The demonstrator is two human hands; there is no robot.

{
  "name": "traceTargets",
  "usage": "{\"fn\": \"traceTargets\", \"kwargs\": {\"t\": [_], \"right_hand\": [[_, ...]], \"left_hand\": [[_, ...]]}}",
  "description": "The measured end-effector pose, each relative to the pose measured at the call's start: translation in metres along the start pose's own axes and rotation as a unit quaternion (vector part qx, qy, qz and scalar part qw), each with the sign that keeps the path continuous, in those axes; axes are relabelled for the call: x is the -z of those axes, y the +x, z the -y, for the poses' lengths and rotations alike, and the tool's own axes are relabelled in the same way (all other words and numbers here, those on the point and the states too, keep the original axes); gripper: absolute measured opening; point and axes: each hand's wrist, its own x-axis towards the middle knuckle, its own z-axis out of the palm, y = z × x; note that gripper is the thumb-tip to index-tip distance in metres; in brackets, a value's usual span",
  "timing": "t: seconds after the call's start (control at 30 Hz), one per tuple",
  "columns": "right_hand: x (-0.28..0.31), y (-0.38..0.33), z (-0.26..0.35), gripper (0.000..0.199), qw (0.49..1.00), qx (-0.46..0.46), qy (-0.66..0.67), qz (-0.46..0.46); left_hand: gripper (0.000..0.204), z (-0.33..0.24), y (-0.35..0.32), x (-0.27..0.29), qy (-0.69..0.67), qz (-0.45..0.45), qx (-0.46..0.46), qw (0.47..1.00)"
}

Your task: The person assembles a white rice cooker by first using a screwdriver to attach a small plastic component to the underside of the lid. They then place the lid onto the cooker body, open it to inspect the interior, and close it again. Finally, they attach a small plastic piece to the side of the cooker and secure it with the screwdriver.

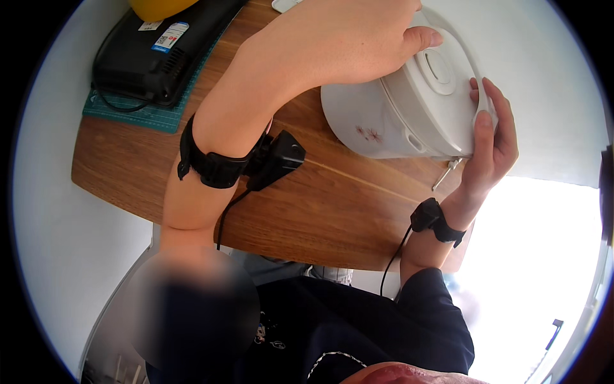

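Note:
A white rice cooker [358, 115] with a small flower print stands on the wooden table, its round lid [451, 105] turned toward the right of the view. My left hand [396, 41] is at the lid's far left edge, the thumb lying on it; the other fingers are mostly hidden or cut off by the picture's top. At the near right side my right hand [492, 147] grips the end of the white carrying handle [484, 102], thumb in front and fingers behind. The lid looks closed. A small metal piece [448, 173] lies by the cooker's lower right edge.
On the table's [320, 211] far left, a black device [144, 57] with a cord rests on a green cutting mat [134, 115], a yellow object [160, 8] above it. Black strapped devices with cables sit on my left forearm [211, 134] and right wrist. A white wall rises behind.

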Motion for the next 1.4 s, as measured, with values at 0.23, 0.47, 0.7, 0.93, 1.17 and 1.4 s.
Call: {"fn": "traceTargets", "kwargs": {"t": [0.23,0.47,0.7,0.93,1.17,1.4], "right_hand": [[0.012,0.002,-0.005,0.035,0.999,0.033,-0.019,0.031],[0.011,0.003,-0.004,0.037,0.998,0.044,0.014,0.047],[0.013,0.000,0.000,0.036,0.997,0.051,-0.014,0.052],[0.011,0.001,0.007,0.035,0.993,0.084,-0.060,0.056],[0.012,-0.003,0.015,0.041,0.994,0.047,-0.068,0.065],[0.008,0.000,0.018,0.043,0.994,0.060,-0.062,0.070]], "left_hand": [[0.049,-0.003,-0.001,0.000,0.001,0.021,-0.008,1.000],[0.055,0.009,0.003,-0.015,0.012,-0.013,-0.009,1.000],[0.052,0.007,0.006,-0.015,-0.036,0.007,0.007,0.999],[0.049,0.000,0.000,-0.016,-0.049,-0.031,0.002,0.998],[0.054,0.022,0.011,-0.029,-0.058,-0.025,0.004,0.998],[0.058,0.041,0.017,-0.043,-0.187,-0.063,-0.052,0.979]]}}
